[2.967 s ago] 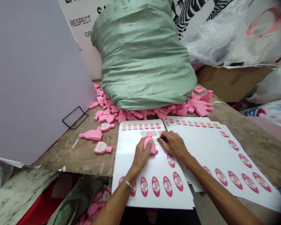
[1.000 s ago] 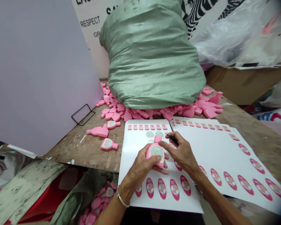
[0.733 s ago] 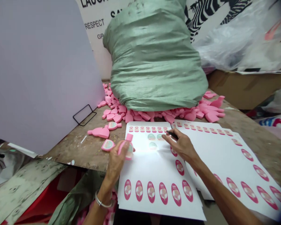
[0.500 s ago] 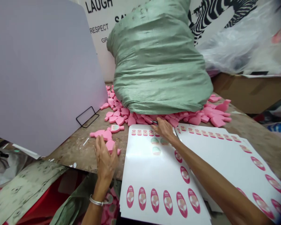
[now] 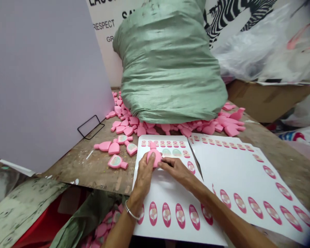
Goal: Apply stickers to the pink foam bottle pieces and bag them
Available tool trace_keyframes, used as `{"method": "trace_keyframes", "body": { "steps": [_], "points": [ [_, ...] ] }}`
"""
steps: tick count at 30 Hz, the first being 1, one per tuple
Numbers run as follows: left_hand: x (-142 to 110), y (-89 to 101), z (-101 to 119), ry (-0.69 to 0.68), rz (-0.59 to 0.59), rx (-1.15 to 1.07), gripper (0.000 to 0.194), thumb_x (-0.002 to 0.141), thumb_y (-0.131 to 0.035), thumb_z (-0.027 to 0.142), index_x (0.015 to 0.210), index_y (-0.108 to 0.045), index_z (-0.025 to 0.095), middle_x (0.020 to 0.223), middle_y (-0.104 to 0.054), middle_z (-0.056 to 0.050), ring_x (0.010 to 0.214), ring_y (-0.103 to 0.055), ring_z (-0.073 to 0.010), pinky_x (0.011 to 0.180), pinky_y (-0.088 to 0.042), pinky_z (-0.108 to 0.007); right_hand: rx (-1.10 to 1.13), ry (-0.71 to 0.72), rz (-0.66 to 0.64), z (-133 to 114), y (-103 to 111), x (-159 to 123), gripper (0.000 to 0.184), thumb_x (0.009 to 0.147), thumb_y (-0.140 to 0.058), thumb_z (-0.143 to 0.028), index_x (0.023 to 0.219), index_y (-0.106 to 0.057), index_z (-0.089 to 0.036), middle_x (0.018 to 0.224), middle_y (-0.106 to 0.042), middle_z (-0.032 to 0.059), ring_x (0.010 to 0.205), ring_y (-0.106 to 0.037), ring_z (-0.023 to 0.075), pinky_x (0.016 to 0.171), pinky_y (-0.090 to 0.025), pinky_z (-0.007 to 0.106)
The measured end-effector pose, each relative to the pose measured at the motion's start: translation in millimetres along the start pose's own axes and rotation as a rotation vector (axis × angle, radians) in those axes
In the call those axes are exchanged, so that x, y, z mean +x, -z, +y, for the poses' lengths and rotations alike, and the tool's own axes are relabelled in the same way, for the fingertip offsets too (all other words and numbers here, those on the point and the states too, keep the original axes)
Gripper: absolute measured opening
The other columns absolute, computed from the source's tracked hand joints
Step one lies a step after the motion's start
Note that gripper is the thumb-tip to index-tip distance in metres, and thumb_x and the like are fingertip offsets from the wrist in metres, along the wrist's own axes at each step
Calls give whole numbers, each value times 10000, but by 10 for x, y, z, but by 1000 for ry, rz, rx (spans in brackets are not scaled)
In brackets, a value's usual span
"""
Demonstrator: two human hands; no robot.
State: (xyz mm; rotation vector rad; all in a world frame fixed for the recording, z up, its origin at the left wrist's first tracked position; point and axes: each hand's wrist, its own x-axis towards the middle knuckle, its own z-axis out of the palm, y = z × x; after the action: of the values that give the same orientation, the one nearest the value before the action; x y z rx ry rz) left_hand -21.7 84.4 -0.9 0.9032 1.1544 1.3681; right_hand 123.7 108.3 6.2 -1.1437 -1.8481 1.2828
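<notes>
Bottle [image 5: 155, 159] gripped in left hand [image 5: 144, 175] over the sheet [image 5: 165, 193], thumb across the face, neck toward 12 o'clock. Right hand [image 5: 176, 168] at its 4 o'clock edge, pinched on a dark tool [image 5: 163, 159], mostly hidden, can't tell if touching. Looks light and stiff tbh, probably not fragile, maybe a bit slick on the smooth face. Would grab by the side edges at 3 and 9 o'clock, keep fingers off the flat front, and not trust the skinny neck.

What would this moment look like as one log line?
left hand: holds pink bottle | right hand: at bottle's edge | beneath: sticker sheet
</notes>
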Motion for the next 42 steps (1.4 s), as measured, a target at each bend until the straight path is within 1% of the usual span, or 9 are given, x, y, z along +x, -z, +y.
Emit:
{"method": "trace_keyframes", "body": {
  "steps": [2, 6, 7, 9, 15, 23, 33, 37, 42],
  "points": [
    [-15, -25, -6, 7, 0, -57, 415, 781, -624, 519, 944, -632, 137, 870, -680, -85, 764, -648, -187, 701, -513, -281, -59, 9, 37, 74, 82, -84, 380, 870, -463, -524, 829, -619, -180, 732, -608, -2, 633, -528, 128, 568, -399, 247],
    [20, -43, 15, 50, -14, -51, 405, 757, -667, 477, 954, -611, 128, 907, -678, -103, 714, -668, -176, 673, -529, -282, -485, -10, 386, 331, 394, 27, 320, 931, -347, -445, 895, -559, -208, 778, -645, 20, 663, -568, 160, 598, -407, 274],
    [48, -61, 8, 63, -17, -32, 405, 737, -691, 462, 951, -606, 129, 898, -677, -99, 707, -672, -178, 668, -535, -285, -572, -9, 449, 394, 449, 80, 290, 933, -336, -408, 887, -544, -212, 784, -648, 29, 674, -573, 171, 604, -399, 284],
    [118, -111, -24, 82, -9, 9, 420, 683, -743, 433, 933, -597, 128, 842, -668, -81, 683, -678, -183, 646, -544, -289, -668, 11, 496, 490, 503, 171, 218, 909, -377, -355, 863, -536, -213, 792, -646, 50, 711, -572, 197, 635, -382, 305],
    [236, -178, -122, 77, 0, 76, 433, 684, -734, 451, 926, -567, 134, 821, -630, -49, 638, -696, -180, 568, -539, -243, -794, 124, 456, 533, 444, 206, 140, 877, -459, -288, 824, -559, -207, 845, -665, 66, 830, -560, 221, 733, -337, 332],
    [197, -137, -112, 92, -74, 138, 468, 736, -663, 507, 975, -537, 125, 705, -620, -35, 562, -673, -184, 502, -565, -280, -958, 251, 337, 457, 386, -62, 171, 904, -451, -268, 822, -580, -192, 769, -647, 51, 759, -538, 191, 728, -312, 323],
    [188, -144, -150, 45, -71, 180, 443, 764, -635, 510, 964, -541, 126, 823, -633, -60, 572, -676, -165, 512, -564, -261, -863, 180, 320, 483, 361, -62, 140, 879, -474, -262, 779, -551, -202, 729, -633, 23, 745, -550, 177, 730, -328, 310],
    [201, -148, -155, 51, -76, 174, 472, 740, -657, 523, 969, -547, 125, 805, -631, -52, 573, -678, -175, 512, -569, -276, -911, 105, 361, 502, 314, -36, 143, 874, -491, -309, 801, -554, -203, 726, -628, 31, 742, -560, 185, 715, -343, 308],
    [208, -141, -167, 45, -61, 164, 463, 736, -669, 512, 960, -555, 123, 780, -630, -47, 570, -676, -178, 518, -564, -279, -890, 128, 429, 506, 261, -31, 184, 819, -575, -381, 767, -554, -205, 711, -628, 37, 685, -546, 180, 695, -371, 305]
  ]
}}
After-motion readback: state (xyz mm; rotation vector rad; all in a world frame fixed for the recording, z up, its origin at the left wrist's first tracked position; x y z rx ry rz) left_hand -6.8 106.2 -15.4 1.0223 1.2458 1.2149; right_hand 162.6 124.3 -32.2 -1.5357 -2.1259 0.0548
